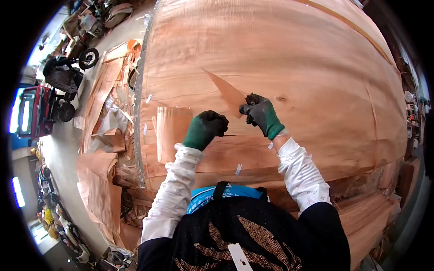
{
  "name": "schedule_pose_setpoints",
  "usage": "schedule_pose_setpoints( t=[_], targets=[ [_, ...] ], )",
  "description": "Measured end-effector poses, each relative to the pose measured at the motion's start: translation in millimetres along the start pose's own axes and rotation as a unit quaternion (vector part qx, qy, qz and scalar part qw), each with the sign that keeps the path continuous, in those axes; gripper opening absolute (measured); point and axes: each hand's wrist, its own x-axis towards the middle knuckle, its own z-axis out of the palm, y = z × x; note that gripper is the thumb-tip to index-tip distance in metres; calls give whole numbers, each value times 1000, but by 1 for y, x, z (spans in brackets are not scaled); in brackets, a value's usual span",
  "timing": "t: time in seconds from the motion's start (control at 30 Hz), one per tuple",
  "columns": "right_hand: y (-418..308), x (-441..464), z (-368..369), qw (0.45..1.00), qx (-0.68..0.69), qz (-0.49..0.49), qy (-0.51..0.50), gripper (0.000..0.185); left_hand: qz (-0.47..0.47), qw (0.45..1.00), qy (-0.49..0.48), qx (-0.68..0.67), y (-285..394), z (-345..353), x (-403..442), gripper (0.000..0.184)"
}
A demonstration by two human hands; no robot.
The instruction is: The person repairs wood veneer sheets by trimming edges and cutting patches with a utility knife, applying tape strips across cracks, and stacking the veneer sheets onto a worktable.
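Observation:
A large sheet of wood veneer (271, 58) covers the table before me, with a small knot right of my hands. My right hand (263, 115), in a green and black glove, pinches a pointed scrap of veneer (224, 91) that sticks out up and to the left. Gloved the same way, my left hand (206, 129) is closed just left of it, fingers curled; whatever they may hold is hidden. Beside that hand lies a curled piece of veneer (169, 131). A dark split runs across the sheet between and below my hands.
Small white tape pieces (238, 169) dot the sheet. A metal strip (139, 104) edges the table's left side. Beyond it are torn veneer offcuts (100, 169), a motorbike (68, 74) and a red vehicle (35, 112). More veneer (366, 223) lies lower right.

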Motion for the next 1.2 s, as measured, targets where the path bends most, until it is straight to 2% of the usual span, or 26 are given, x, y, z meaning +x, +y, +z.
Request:
schedule_pose_setpoints(
  t=[0.07, 0.13, 0.17, 0.23, 0.27, 0.3, 0.33, 0.37, 0.43, 0.63, 0.67, 0.7, 0.73, 0.77, 0.8, 0.83, 0.87, 0.93, 1.0, 1.1, 1.13, 1.2],
  targets=[
    [8, -7, -3, 987, -144, 20, -68, 37, 12, 973, -21, -230, -1, -3, -14, 23],
    [16, -24, -2, 937, -320, 5, -138, 40, 11, 961, -21, -277, 9, 2, -25, 26],
    [23, -28, -3, 943, -314, -67, -82, 37, 9, 953, -23, -300, 15, 4, -29, 28],
    [41, -31, -10, 932, -297, -205, 33, 32, 43, 967, -23, -249, 14, 9, -30, 33],
    [29, -35, -7, 986, -101, -121, 47, 26, 61, 974, -13, -219, 16, 16, -31, 34],
    [13, -44, -8, 994, -48, -97, 13, 24, 77, 979, -5, -187, 16, 22, -31, 34],
    [-4, -54, -11, 997, 7, -74, -20, 23, 146, 983, -23, -109, 7, 22, -23, 36],
    [-19, -61, -12, 995, 62, -53, -51, 22, 160, 984, -21, -74, 8, 27, -19, 36],
    [-26, -64, -6, 996, 73, -27, -43, 22, 187, 982, -18, -2, 11, 39, -12, 37],
    [11, -50, -20, 985, 169, -37, -2, 23, 182, 982, 36, -24, 0, 65, 6, 39],
    [19, -44, -31, 982, 184, -47, -4, 18, 153, 986, 43, -47, -2, 60, 12, 42],
    [30, -40, -43, 988, 108, -111, 23, 15, 160, 985, 71, -4, -4, 52, 14, 43],
    [53, -29, -57, 982, 112, -136, 68, 14, 109, 987, 67, -93, 20, 53, 3, 42],
    [71, -21, -74, 974, 114, -160, 113, 12, 120, 984, 58, -118, 49, 59, -12, 39],
    [66, -22, -92, 984, 103, -58, 135, 10, 140, 983, 13, -121, 69, 60, -28, 39],
    [62, -24, -108, 983, 93, 46, 154, 8, 231, 971, -48, -48, 78, 63, -41, 45],
    [67, -18, -119, 981, 69, 72, 164, 12, 308, 939, -123, 97, 102, 62, -57, 42],
    [57, -12, -127, 983, -9, 88, 162, 14, 379, 882, -258, 106, 143, 87, -78, 34],
    [67, 10, -139, 983, -59, 80, 152, 22, 425, 833, -354, 19, 144, 97, -77, 35],
    [44, 25, -139, 977, -132, 72, 152, 29, 397, 813, -426, -15, 145, 102, -76, 45],
    [49, 32, -140, 966, -215, 18, 144, 37, 389, 805, -448, -26, 145, 104, -74, 48],
    [61, 51, -149, 945, -304, 52, 107, 39, 236, 879, -403, -91, 142, 106, -72, 44]
  ],
)
